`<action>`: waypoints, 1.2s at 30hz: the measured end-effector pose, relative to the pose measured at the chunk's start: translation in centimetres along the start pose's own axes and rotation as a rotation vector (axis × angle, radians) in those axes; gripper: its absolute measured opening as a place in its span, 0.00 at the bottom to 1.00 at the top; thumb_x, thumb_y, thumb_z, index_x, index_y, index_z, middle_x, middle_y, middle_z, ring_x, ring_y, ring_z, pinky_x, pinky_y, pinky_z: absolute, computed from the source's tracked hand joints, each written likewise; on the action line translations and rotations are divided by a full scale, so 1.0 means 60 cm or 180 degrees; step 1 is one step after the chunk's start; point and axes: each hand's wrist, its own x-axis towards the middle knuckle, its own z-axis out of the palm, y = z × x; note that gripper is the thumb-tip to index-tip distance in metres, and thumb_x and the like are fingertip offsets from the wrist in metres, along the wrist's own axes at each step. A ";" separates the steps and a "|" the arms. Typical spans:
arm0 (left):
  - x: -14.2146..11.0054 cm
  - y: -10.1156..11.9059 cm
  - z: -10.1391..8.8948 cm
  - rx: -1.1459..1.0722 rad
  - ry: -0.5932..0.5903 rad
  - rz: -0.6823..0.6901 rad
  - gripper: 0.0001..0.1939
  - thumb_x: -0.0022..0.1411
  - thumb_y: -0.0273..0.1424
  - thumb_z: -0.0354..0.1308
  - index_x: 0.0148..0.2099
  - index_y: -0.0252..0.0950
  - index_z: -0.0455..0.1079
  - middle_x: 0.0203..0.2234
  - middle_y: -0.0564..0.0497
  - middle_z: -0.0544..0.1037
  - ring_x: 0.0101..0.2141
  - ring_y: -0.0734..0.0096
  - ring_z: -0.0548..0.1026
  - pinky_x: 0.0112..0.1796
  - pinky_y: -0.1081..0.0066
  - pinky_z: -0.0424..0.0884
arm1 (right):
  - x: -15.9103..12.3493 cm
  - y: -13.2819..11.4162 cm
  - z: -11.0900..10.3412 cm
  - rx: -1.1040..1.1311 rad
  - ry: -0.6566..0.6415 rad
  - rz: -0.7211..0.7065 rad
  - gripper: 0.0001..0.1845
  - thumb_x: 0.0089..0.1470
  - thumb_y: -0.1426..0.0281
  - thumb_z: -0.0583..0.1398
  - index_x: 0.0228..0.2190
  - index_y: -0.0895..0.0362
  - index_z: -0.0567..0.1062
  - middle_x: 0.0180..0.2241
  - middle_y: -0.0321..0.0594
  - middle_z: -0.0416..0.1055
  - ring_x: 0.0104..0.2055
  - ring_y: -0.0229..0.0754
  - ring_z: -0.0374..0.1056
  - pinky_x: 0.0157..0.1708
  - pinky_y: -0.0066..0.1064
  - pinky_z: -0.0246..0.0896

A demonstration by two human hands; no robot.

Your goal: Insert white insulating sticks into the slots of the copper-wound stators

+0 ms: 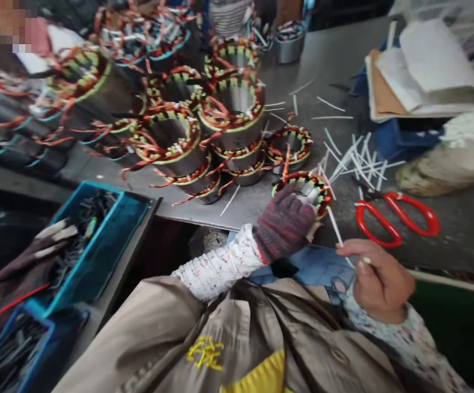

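Observation:
My left hand (283, 222), in a dark knitted glove, grips a small motor stator (307, 188) with copper windings at the near edge of the grey table (457, 218). My right hand (379, 277) is bare and pinches a thin white strip (335, 225) that points up toward the stator. A loose pile of the same white strips (357, 158) lies just behind the stator.
Red-handled scissors (396, 217) lie to the right of the stator. Several larger wound stators (232, 117) are stacked across the table's left and middle. Blue bins (97, 245) of dark parts sit low at the left. Papers and bags (425, 76) fill the far right.

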 end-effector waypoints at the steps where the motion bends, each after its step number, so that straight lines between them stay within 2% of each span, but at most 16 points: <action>1: -0.002 0.000 0.003 -0.0073 0.0120 -0.0022 0.14 0.78 0.39 0.55 0.52 0.33 0.75 0.46 0.40 0.84 0.51 0.57 0.82 0.69 0.43 0.69 | -0.001 -0.009 0.003 -0.0096 -0.0034 -0.0146 0.08 0.58 0.73 0.61 0.32 0.48 0.76 0.29 0.37 0.81 0.30 0.51 0.80 0.30 0.43 0.76; 4: -0.004 0.002 0.006 -0.0185 0.0452 -0.0009 0.20 0.77 0.37 0.56 0.64 0.29 0.69 0.49 0.39 0.84 0.51 0.57 0.83 0.67 0.44 0.71 | 0.007 -0.031 -0.002 -0.0369 -0.0232 -0.0291 0.10 0.63 0.76 0.57 0.34 0.50 0.76 0.27 0.36 0.79 0.27 0.45 0.78 0.27 0.35 0.72; 7: -0.003 0.003 0.007 -0.0205 0.0511 -0.0043 0.27 0.76 0.36 0.57 0.70 0.27 0.62 0.53 0.35 0.83 0.52 0.55 0.83 0.67 0.43 0.71 | 0.019 -0.040 -0.014 -0.0490 -0.0446 -0.0195 0.11 0.64 0.74 0.57 0.30 0.50 0.74 0.27 0.33 0.79 0.25 0.39 0.76 0.27 0.30 0.70; 10: 0.000 0.001 0.009 -0.0190 0.0445 -0.0074 0.28 0.77 0.38 0.55 0.71 0.27 0.61 0.52 0.37 0.84 0.50 0.55 0.83 0.68 0.42 0.70 | 0.034 -0.033 -0.010 -0.0543 -0.0527 0.0085 0.11 0.63 0.72 0.58 0.29 0.50 0.76 0.26 0.32 0.79 0.25 0.39 0.75 0.28 0.30 0.70; 13: 0.001 -0.005 0.010 -0.0206 0.0479 -0.0002 0.29 0.77 0.39 0.54 0.71 0.27 0.60 0.50 0.37 0.84 0.49 0.55 0.84 0.68 0.44 0.71 | 0.054 -0.018 0.013 -0.0461 -0.0380 0.0364 0.13 0.64 0.68 0.59 0.28 0.50 0.78 0.26 0.34 0.80 0.26 0.41 0.75 0.29 0.32 0.70; 17: -0.003 -0.015 0.003 -0.0309 0.0556 0.0225 0.31 0.77 0.39 0.54 0.72 0.23 0.59 0.52 0.35 0.84 0.51 0.55 0.84 0.68 0.47 0.72 | 0.069 -0.017 0.033 -0.0126 -0.0156 0.0408 0.14 0.65 0.67 0.59 0.27 0.51 0.78 0.27 0.35 0.80 0.27 0.41 0.75 0.29 0.31 0.69; 21: -0.008 -0.020 -0.005 -0.0216 0.0601 0.0279 0.32 0.77 0.40 0.56 0.72 0.23 0.58 0.52 0.35 0.84 0.53 0.54 0.83 0.67 0.47 0.72 | 0.052 -0.039 0.012 -0.0029 -0.0126 0.0332 0.14 0.67 0.68 0.59 0.28 0.50 0.77 0.26 0.33 0.78 0.25 0.39 0.72 0.27 0.30 0.66; 27: -0.006 -0.018 -0.007 -0.0260 0.0393 0.0188 0.34 0.76 0.38 0.57 0.74 0.24 0.57 0.51 0.35 0.84 0.54 0.52 0.83 0.67 0.43 0.72 | 0.033 -0.053 -0.015 -0.0134 -0.0405 0.0738 0.18 0.66 0.65 0.60 0.23 0.50 0.75 0.22 0.33 0.74 0.23 0.40 0.70 0.24 0.31 0.64; 32: -0.007 -0.022 -0.005 -0.0319 0.0283 0.0188 0.34 0.76 0.40 0.55 0.75 0.25 0.57 0.51 0.35 0.83 0.54 0.52 0.83 0.69 0.42 0.70 | 0.056 -0.029 0.014 -0.0005 -0.0409 0.0938 0.18 0.63 0.68 0.60 0.21 0.51 0.76 0.21 0.33 0.74 0.23 0.38 0.68 0.25 0.29 0.63; 36: -0.014 -0.026 0.008 -0.0888 0.0619 0.0164 0.34 0.78 0.39 0.54 0.78 0.31 0.53 0.62 0.33 0.78 0.64 0.51 0.77 0.69 0.44 0.70 | 0.078 -0.008 0.055 0.0163 -0.0231 0.1082 0.15 0.62 0.63 0.63 0.25 0.53 0.80 0.25 0.36 0.78 0.27 0.39 0.72 0.29 0.30 0.67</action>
